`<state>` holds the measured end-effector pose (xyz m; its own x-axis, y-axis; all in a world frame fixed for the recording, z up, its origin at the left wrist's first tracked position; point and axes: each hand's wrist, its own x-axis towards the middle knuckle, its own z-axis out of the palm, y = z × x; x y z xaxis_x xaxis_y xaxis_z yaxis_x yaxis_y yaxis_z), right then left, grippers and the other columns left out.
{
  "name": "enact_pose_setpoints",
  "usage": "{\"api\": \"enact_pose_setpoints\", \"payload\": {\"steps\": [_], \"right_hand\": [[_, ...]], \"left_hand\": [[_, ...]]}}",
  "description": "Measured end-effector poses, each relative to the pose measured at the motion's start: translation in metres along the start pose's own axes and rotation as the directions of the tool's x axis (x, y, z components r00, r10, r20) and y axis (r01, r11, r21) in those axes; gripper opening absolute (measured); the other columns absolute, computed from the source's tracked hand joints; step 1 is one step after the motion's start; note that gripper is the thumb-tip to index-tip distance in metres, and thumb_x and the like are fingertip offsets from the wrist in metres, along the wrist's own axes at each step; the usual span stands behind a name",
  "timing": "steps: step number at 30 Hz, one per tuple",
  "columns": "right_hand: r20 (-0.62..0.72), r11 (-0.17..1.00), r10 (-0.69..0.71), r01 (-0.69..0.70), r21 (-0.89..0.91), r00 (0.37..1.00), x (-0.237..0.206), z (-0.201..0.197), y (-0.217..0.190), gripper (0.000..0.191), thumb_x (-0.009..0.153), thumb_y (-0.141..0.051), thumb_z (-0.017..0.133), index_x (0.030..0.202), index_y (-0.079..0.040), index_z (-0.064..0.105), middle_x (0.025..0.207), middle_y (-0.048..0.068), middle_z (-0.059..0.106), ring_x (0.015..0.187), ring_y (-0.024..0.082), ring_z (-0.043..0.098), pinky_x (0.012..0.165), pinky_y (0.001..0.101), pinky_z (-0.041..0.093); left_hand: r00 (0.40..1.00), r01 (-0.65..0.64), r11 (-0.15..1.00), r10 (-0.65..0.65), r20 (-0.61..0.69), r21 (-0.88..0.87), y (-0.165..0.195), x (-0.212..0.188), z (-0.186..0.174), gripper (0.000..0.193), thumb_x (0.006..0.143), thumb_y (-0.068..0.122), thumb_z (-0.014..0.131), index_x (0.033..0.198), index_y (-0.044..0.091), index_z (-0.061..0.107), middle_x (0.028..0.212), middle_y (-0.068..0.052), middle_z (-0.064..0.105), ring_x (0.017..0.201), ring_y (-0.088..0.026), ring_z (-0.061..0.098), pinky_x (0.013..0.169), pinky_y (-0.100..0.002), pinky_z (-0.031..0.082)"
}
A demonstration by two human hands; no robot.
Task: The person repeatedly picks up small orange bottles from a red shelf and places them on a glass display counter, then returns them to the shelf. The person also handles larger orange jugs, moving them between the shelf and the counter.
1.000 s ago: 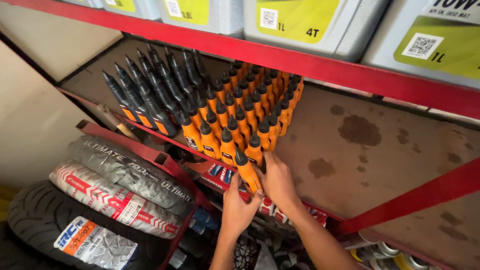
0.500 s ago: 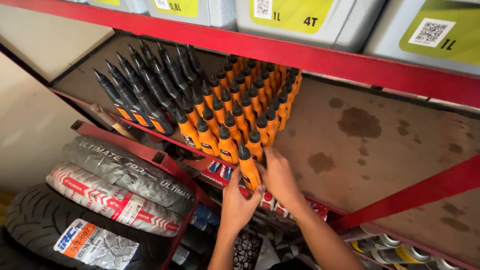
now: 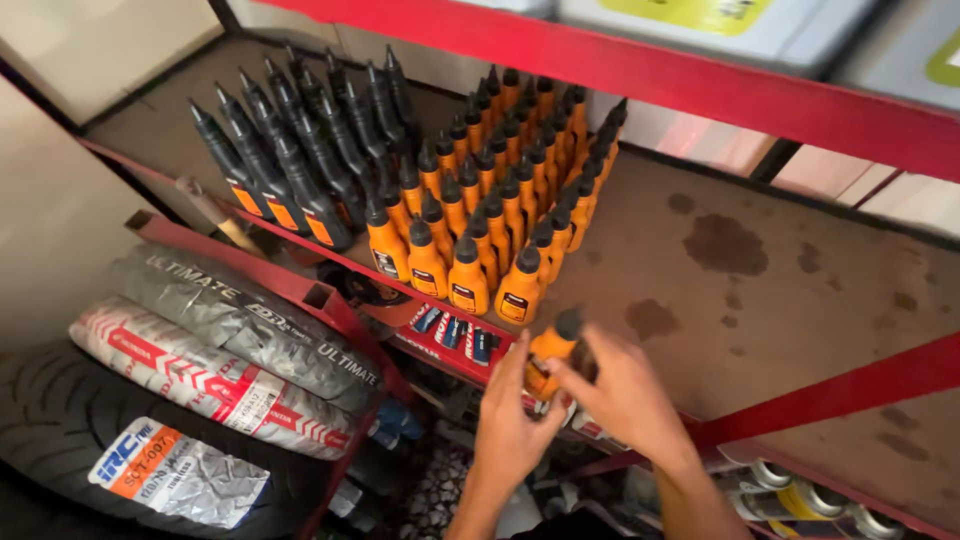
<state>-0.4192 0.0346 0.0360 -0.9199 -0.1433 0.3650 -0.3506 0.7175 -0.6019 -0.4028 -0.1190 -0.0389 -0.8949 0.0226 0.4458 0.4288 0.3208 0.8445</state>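
both hands (image 3: 570,405) grasp an orange bottle (image 3: 551,352) at the shelf edge (image 3: 640,425).

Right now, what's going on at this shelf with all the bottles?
A person holds one small orange bottle with a black cap between both hands: left hand on its left side, right hand on its right, at the front edge of a stained brown shelf. Behind it stand packed rows of matching orange bottles and, farther left, black bottles. Wrapped tyres are stacked lower left.
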Motion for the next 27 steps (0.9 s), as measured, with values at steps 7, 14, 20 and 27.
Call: {"api": "enact_pose_setpoints", "payload": {"steps": [7,14,20,27], "right_hand": [[-0.515,0.985,0.109,-0.163,-0.06,0.85,0.024,-0.009,-0.003,0.027,0.091,-0.014,0.07,0.114,-0.001,0.062,0.095,0.021,0.072,0.086,0.04,0.072,0.072,0.0461,0.055],[-0.737,0.987,0.163,-0.115,0.115,0.656,0.139,0.003,0.057,0.022,0.099,-0.015,0.061,0.116,-0.002,0.053,0.095,0.02,0.069,0.086,0.042,0.071,0.077,0.0481,0.056],[-0.774,0.975,0.025,-0.188,-0.122,0.632,0.233,0.025,0.122,0.027,0.099,-0.014,0.067,0.116,0.0,0.051,0.104,0.021,0.068,0.095,0.041,0.068,0.083,0.0498,0.052],[-0.325,0.94,0.313,-0.244,0.237,0.892,0.248,0.043,0.142,0.03,0.1,-0.016,0.063,0.124,-0.003,0.052,0.106,0.008,0.065,0.083,0.017,0.063,0.074,0.0356,0.052]], "left_hand": [[0.952,-0.277,0.942,0.295,-0.076,0.187,-0.026,-0.003,0.003,0.051,0.091,0.013,0.072,0.137,-0.004,0.056,0.142,-0.023,0.06,0.137,-0.041,0.053,0.118,-0.054,0.036],[0.924,-0.348,0.906,0.375,-0.076,0.241,-0.069,-0.006,0.012,0.036,0.091,0.009,0.067,0.125,-0.002,0.061,0.13,-0.018,0.061,0.135,-0.039,0.052,0.117,-0.057,0.037],[0.929,-0.359,0.901,0.371,-0.003,0.244,-0.085,-0.012,-0.005,0.039,0.089,0.008,0.066,0.127,-0.001,0.062,0.133,-0.017,0.061,0.138,-0.036,0.051,0.112,-0.054,0.038],[0.929,-0.355,0.915,0.369,-0.038,0.192,-0.104,-0.005,-0.011,0.037,0.092,0.006,0.064,0.129,0.002,0.063,0.136,-0.014,0.063,0.139,-0.033,0.053,0.111,-0.052,0.04]]}}
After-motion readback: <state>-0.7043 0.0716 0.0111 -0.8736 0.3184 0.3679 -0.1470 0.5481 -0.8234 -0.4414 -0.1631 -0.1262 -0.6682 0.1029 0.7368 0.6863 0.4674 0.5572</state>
